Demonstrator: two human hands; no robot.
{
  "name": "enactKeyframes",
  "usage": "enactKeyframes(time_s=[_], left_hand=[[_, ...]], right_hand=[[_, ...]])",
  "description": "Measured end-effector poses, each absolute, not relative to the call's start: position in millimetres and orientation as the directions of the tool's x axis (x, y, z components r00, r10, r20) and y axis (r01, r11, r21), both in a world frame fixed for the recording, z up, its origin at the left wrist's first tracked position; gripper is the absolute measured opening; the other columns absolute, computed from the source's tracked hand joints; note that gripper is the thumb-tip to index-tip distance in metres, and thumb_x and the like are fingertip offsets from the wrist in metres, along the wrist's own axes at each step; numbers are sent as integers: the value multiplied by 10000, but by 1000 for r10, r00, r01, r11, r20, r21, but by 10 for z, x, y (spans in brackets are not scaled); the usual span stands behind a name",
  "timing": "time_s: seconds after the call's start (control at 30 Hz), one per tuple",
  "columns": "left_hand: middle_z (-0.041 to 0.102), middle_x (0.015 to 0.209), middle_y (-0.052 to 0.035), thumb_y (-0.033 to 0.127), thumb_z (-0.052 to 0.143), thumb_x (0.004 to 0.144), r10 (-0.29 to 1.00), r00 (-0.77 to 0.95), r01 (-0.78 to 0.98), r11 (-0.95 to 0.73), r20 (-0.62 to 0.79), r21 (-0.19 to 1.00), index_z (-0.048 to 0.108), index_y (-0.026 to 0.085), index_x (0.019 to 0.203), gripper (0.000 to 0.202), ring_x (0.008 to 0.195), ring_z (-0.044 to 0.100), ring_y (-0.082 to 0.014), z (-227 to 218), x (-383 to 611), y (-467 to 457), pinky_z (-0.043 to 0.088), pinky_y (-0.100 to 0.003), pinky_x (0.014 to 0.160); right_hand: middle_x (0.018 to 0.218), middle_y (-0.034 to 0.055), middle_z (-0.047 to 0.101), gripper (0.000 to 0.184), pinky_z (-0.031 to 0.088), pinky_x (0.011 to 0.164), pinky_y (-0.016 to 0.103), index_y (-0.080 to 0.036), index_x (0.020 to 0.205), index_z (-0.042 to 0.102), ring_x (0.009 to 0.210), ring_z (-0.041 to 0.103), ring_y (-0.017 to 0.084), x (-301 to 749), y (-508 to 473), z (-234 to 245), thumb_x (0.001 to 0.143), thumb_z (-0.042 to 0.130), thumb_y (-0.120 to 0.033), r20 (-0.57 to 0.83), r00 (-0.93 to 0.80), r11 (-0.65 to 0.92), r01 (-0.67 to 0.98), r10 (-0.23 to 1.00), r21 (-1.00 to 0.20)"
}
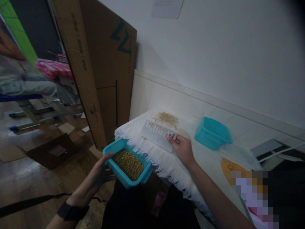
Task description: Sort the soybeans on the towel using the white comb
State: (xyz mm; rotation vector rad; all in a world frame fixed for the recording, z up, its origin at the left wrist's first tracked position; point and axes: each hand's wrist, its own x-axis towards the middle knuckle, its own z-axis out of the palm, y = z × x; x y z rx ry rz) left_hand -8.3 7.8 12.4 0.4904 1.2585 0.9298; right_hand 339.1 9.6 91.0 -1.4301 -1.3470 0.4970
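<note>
My left hand [98, 171] grips a teal plastic basket [120, 178] by its left side, thumb over the rim. Small greenish-yellow beans [128, 163] cover its bottom, and it is held just off the table's front edge. My right hand [183, 149] pinches the right end of a white plastic piece with a row of slots [156, 137], which rests on or just above a white fringed cloth [140, 125]. Behind that piece lies a patch of loose pale beans [168, 118], with a few stray ones around it.
A second teal basket [209, 135] stands further right on the table by the wall. Past it lie an orange item [230, 165] and a grey flat object [267, 149]. A tall cardboard box [111, 63] borders the table's left. Another person [35, 82] sits far left.
</note>
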Motion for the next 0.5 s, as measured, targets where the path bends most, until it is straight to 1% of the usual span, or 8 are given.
enactKeyframes(time_s=[0.2, 0.27, 0.37, 0.5], left_hand=[[737, 911, -91, 546, 801, 841, 808, 32, -321, 566, -589, 759, 738, 189, 1075, 432, 730, 731, -277, 104, -95, 82, 671, -433, 636], [736, 896, -88, 555, 805, 835, 809, 36, -323, 565, -587, 759, 743, 186, 1075, 444, 724, 728, -273, 114, -96, 77, 670, -427, 637], [754, 924, -103, 560, 820, 827, 813, 47, -323, 562, -580, 762, 743, 182, 1093, 468, 734, 738, -277, 147, -91, 65, 672, -434, 651], [750, 908, -100, 523, 826, 839, 817, 43, -334, 554, -575, 762, 732, 184, 1067, 420, 722, 736, -275, 197, -75, 46, 679, -450, 657]], right_hand=[[949, 109, 870, 575, 649, 851, 450, -168, 951, 876, 882, 823, 337, 3363, 92, 900, 814, 790, -720, 363, 310, 202, 447, 879, -871], [955, 111, 871, 601, 657, 831, 447, -167, 961, 880, 872, 825, 338, 3357, 87, 901, 789, 807, -738, 349, 312, 198, 428, 883, -882], [962, 110, 872, 610, 668, 813, 444, -174, 946, 884, 884, 831, 346, 3339, 70, 906, 754, 833, -752, 336, 312, 201, 393, 889, -897], [957, 122, 870, 619, 673, 806, 451, -175, 938, 885, 897, 833, 356, 3326, 44, 900, 756, 830, -763, 339, 304, 209, 389, 890, -897]])
